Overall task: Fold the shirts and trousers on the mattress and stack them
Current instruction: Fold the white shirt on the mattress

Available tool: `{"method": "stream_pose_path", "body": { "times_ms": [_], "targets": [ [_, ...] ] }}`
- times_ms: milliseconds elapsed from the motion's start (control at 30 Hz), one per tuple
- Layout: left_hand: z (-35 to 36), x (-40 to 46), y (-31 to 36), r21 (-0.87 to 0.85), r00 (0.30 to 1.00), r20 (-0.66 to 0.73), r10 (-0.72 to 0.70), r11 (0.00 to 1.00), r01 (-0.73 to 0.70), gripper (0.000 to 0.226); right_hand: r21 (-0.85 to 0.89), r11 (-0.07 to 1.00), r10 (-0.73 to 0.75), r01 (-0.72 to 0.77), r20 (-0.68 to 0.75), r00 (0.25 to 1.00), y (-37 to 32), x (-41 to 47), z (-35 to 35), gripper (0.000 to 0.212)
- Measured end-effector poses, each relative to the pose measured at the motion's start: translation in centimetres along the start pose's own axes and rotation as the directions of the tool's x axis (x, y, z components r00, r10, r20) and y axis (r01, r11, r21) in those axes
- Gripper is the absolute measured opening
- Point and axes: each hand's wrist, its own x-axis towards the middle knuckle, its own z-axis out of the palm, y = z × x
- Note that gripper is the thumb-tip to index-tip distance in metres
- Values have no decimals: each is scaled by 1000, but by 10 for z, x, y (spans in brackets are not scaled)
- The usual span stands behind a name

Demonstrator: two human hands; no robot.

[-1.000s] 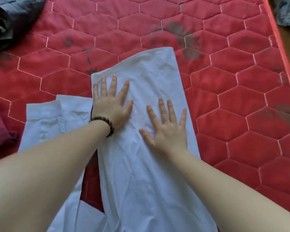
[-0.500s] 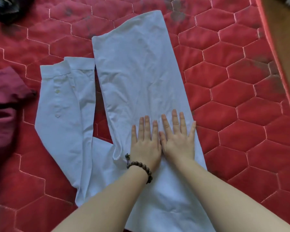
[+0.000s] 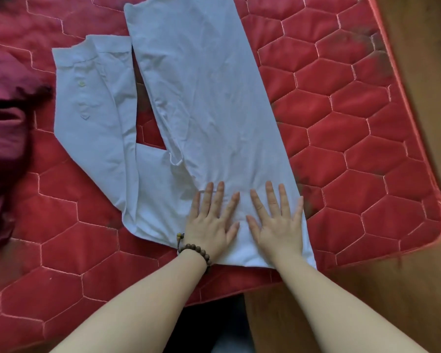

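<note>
A white shirt [image 3: 201,103] lies on the red quilted mattress [image 3: 341,123], its body folded into a long panel running away from the person, one sleeve [image 3: 92,110] lying alongside it on the left with a buttoned cuff at its far end. Both hands press flat on the near end of the shirt, fingers straight and spread, holding nothing: the left hand [image 3: 210,222] beside the right hand [image 3: 278,225], thumbs almost touching. A bead bracelet [image 3: 196,250] circles the left wrist. A dark red cloth [image 3: 3,138] lies bunched on the mattress at the far left, apart from the shirt.
</note>
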Motion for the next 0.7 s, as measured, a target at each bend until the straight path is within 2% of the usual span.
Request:
{"method": "stream_pose_path", "body": {
  "times_ms": [167,333,433,567,700],
  "targets": [
    [4,-34,-36,106,992,36,-121,987,117,72,-124,976,188,-178,77,979,5,-32,8,61],
    [-8,-55,-50,93,973,112,-201,977,192,77,-143,964,243,-223,143,959,-6,-41,3,62],
    [-17,-62,-56,95,964,138,-229,972,217,79,-108,983,165,-147,180,970,-17,-42,-2,61],
    [-34,-60,-77,113,949,148,-279,958,264,79,-38,994,-89,99,209,974,-53,-32,-21,58],
    [-53,-42,-106,168,939,132,-318,941,295,76,53,963,-271,266,175,947,-105,3,-43,57]
  ]
}}
